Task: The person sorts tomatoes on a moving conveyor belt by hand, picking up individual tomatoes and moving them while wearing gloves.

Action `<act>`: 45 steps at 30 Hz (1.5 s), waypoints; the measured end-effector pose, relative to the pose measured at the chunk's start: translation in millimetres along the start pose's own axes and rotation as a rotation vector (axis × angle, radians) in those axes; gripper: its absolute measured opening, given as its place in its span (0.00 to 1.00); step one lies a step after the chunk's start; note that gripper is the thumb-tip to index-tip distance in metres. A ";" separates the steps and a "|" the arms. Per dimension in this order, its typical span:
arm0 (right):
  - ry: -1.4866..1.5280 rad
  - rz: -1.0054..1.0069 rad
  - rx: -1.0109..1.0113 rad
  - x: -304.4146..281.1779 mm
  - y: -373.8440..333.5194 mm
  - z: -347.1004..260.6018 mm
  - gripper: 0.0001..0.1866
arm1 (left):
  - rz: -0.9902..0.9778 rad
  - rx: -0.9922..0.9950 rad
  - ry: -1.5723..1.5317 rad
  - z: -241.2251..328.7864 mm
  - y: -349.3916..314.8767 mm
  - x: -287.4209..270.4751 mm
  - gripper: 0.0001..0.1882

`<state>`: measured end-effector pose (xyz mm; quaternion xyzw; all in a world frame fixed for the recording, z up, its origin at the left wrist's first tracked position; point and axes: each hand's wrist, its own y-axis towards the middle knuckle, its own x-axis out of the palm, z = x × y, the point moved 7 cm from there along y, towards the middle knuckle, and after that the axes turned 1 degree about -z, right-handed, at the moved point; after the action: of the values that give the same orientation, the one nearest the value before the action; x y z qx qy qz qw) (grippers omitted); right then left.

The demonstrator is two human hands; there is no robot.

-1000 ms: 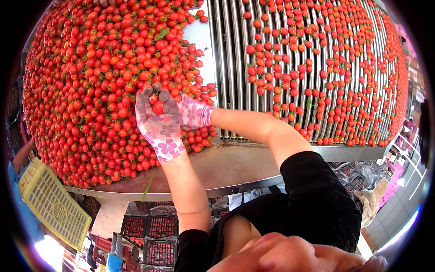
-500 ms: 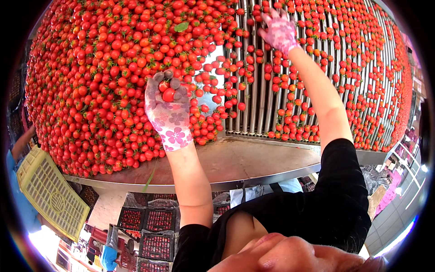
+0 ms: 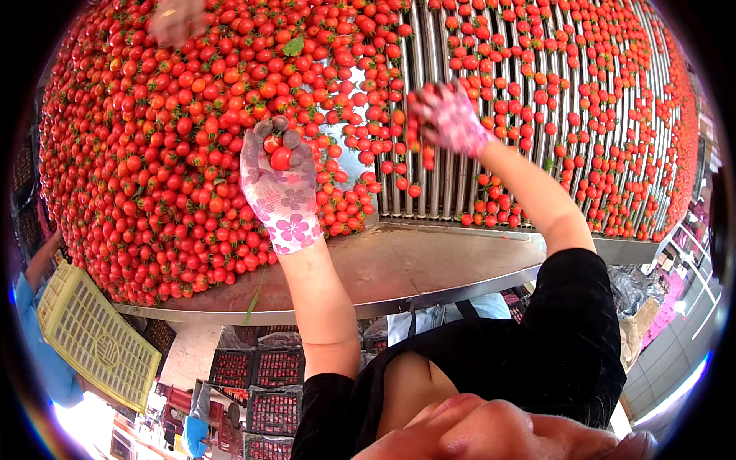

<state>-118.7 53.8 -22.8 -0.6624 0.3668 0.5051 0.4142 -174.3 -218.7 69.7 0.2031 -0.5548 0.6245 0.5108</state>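
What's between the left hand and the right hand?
In the head view: loose tomatoes on a partly bare metal plate beside the left hand, then rollers toward the right hand.

Between the person's 2 forearms, a hand could pass low over the metal apron [image 3: 437, 261]. Beyond it, a short stretch of bare steel rollers [image 3: 441, 193] lies open on the near side of the right hand [image 3: 454, 119], which, with loose tomatoes, obstructs the way further on. Leftward, the dense heap of cherry tomatoes [image 3: 172, 176] leaves passage only above it; the cupped left hand [image 3: 282, 184] blocks its right side, and 1 other person's blurred hand [image 3: 178, 21] its far side.
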 end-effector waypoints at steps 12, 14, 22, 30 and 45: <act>0.018 0.156 0.270 -25.2 131.9 47.8 0.33 | -0.104 -0.042 -0.010 -2.3 3.7 2.7 0.13; -0.058 0.120 0.433 -19.8 161.8 67.1 0.34 | -0.069 -0.033 0.001 -5.0 1.6 4.8 0.13; -0.001 -0.140 0.287 6.3 111.3 33.4 0.34 | -0.015 -0.033 -0.012 -4.7 -0.1 5.0 0.13; 0.184 -0.070 -0.183 26.3 -43.6 -88.3 0.27 | -0.053 -0.093 -0.023 -6.1 6.3 -10.6 0.13; 0.202 -0.084 -0.095 -13.1 -133.1 -30.2 0.29 | -0.049 -0.084 0.021 -6.2 7.1 -9.6 0.13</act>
<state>9.8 78.5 18.1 -0.7437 0.3540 0.4349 0.3640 -174.7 -216.1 56.5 0.1886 -0.5700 0.5900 0.5399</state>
